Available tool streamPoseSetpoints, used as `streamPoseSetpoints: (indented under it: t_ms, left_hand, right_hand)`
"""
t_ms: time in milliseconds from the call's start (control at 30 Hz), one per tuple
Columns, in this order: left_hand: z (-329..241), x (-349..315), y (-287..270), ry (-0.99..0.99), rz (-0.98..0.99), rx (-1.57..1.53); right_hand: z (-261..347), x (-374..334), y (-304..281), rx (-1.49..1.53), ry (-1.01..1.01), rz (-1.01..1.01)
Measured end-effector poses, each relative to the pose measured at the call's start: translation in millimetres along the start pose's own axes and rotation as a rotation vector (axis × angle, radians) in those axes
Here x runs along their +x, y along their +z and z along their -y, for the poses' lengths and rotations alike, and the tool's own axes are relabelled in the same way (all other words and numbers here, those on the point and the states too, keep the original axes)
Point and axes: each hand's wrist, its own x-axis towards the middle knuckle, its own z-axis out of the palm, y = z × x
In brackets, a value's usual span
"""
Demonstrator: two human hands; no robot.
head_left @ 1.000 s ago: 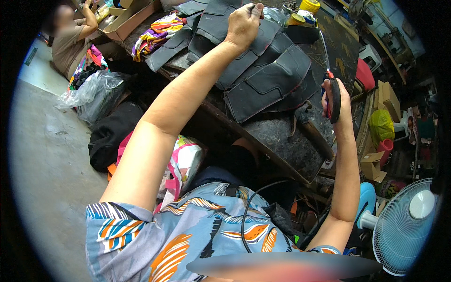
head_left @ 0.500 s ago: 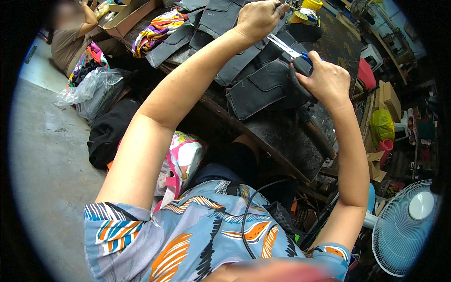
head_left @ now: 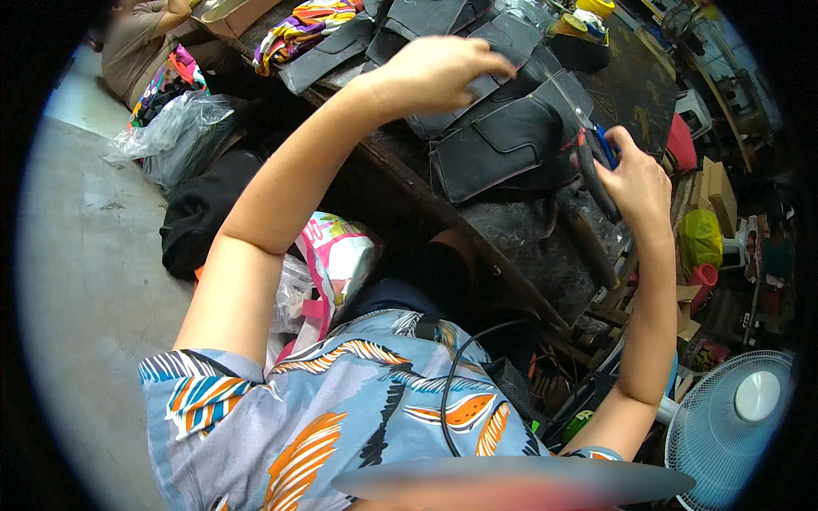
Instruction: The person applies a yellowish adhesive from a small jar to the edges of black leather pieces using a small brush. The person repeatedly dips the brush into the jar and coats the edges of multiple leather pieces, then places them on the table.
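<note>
My right hand (head_left: 637,180) is closed around blue-handled scissors (head_left: 607,146), their blades pointing up and left over the work. A dark, red-edged curved piece sits against the scissors; whether it is their other handle I cannot tell. My left hand (head_left: 439,75) is raised over the table's near side, fingers apart and loosely bent, with nothing seen in it. Below and between the hands lies a black leather-like flapped piece (head_left: 490,152), resembling a bag or pouch. More black pieces (head_left: 430,15) of the same material are spread behind it.
The dark worktable (head_left: 643,89) carries a colourful cloth bundle (head_left: 307,30) at far left and yellow containers (head_left: 595,8) at the back. A white fan (head_left: 728,434) stands at lower right. Plastic bags (head_left: 192,128) lie on the left floor, where another person (head_left: 136,51) sits.
My left hand has come left and nearer, its fingers loosening from a pinch. The right hand has moved right and slightly nearer with the scissors, which now point more steeply upward.
</note>
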Motion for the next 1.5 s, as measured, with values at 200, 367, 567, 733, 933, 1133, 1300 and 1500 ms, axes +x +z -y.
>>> streamPoseSetpoints:
  t_ms: [200, 367, 567, 733, 933, 1133, 1300, 1500]
  left_hand:
    - [-4, -31, 12, 0.002, 0.164, 0.026]
    - [-4, -30, 14, 0.036, 0.036, 0.077]
    - [-13, -25, 9, 0.075, -0.073, 0.183]
    - [-17, -31, 10, -0.026, -0.176, 0.195]
    - [-21, -41, 17, -0.045, -0.204, 0.058]
    - [-33, -54, -4, -0.129, -0.304, -0.016]
    - [-38, -92, -11, -0.641, 0.292, 0.016]
    - [-35, -111, 29, -0.75, 0.03, -0.741]
  right_hand:
    - [13, -32, -11, -0.055, -0.185, 0.078]
    - [29, -35, -14, -0.152, -0.342, -0.023]
    - [47, -31, -15, -0.223, -0.403, -0.008]
    - [45, -33, -11, -0.266, -0.476, -0.118]
    - [39, -29, 5, -0.281, -0.465, -0.114]
    - [35, -27, 22, -0.204, -0.438, -0.11]
    - [23, -40, 15, -0.103, -0.363, -0.077]
    - [21, -47, 20, -0.015, -0.341, -0.05]
